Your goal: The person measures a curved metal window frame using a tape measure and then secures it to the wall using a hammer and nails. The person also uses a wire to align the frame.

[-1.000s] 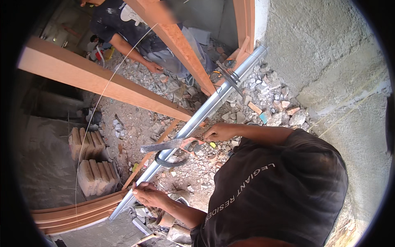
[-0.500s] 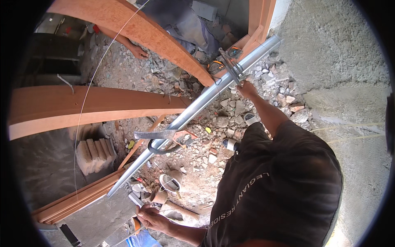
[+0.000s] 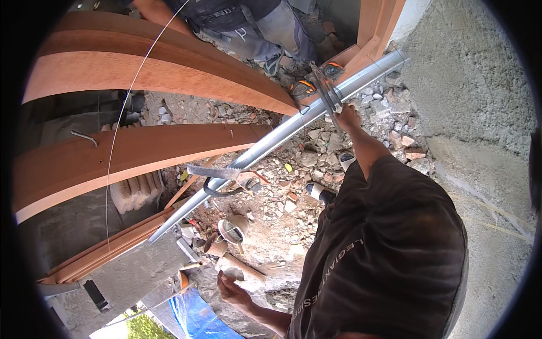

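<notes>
My right hand (image 3: pixel 348 117) is closed around the near end of a dark metal tool (image 3: pixel 326 93) with long bars, perhaps a clamp or pincers. The tool lies across a long silver metal profile (image 3: pixel 271 144) running diagonally over the rubble. Two orange-and-black tape measures (image 3: pixel 303 88) sit beside it. My left hand (image 3: pixel 234 291) hangs low in the air, fingers loosely bent and apart, nothing visible in it. Nearest to it is a rounded wooden piece (image 3: pixel 245 268). Midway along the profile rests a handsaw (image 3: pixel 220 172) with an orange handle, above a dark loop (image 3: pixel 217 192).
Reddish-brown wooden beams (image 3: pixel 164 70) stretch across the left side. Another person (image 3: pixel 248 34) is beyond them. Broken bricks and stones (image 3: pixel 316 141) cover the ground. A bucket (image 3: pixel 232 229) stands below the saw. Blue sheeting (image 3: pixel 197 316) lies lower left; a rough wall (image 3: pixel 480 73) rises at right.
My left hand has moved right, away from the short silver piece. My right hand stays on the dark tool. The other person's body shows more, and their hand is hidden now. The view has shifted.
</notes>
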Tool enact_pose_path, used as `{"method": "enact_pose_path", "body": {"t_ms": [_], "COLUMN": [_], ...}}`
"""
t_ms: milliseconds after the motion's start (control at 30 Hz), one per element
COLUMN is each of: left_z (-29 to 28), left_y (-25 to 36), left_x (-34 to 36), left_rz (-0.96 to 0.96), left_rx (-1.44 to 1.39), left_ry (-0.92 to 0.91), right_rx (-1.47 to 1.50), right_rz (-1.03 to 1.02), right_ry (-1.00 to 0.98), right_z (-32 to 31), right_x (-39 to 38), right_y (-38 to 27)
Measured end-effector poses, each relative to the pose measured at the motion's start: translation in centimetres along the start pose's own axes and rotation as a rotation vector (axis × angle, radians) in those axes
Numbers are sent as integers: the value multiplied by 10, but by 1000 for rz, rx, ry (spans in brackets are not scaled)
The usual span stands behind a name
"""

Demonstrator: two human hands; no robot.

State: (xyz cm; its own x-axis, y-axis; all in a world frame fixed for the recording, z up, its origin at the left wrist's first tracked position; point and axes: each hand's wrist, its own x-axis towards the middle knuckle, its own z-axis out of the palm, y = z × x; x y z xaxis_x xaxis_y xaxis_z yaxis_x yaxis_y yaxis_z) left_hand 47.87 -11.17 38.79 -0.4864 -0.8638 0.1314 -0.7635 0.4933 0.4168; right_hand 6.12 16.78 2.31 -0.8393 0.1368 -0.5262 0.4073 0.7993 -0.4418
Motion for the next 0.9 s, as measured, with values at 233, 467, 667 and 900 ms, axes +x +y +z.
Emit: {"method": "enact_pose_path", "body": {"t_ms": [233, 467, 667, 900], "left_z": [53, 104, 112, 125], "left_y": [-59, -199, -197, -197], "left_x": [-84, -243, -269, -258], "left_rz": [-188, -680, -881, -904], "left_rx": [97, 14, -29, -72], "left_ry": [-248, -508, -481, -451], "right_rx": [-143, -96, 50, 46], "right_rz": [-147, -62, -66, -113], "right_ry": [93, 302, 163, 189], "right_z": [5, 20, 26, 26], "right_x": [28, 69, 75, 90], "right_y": [-20, -35, -39, -34]}}
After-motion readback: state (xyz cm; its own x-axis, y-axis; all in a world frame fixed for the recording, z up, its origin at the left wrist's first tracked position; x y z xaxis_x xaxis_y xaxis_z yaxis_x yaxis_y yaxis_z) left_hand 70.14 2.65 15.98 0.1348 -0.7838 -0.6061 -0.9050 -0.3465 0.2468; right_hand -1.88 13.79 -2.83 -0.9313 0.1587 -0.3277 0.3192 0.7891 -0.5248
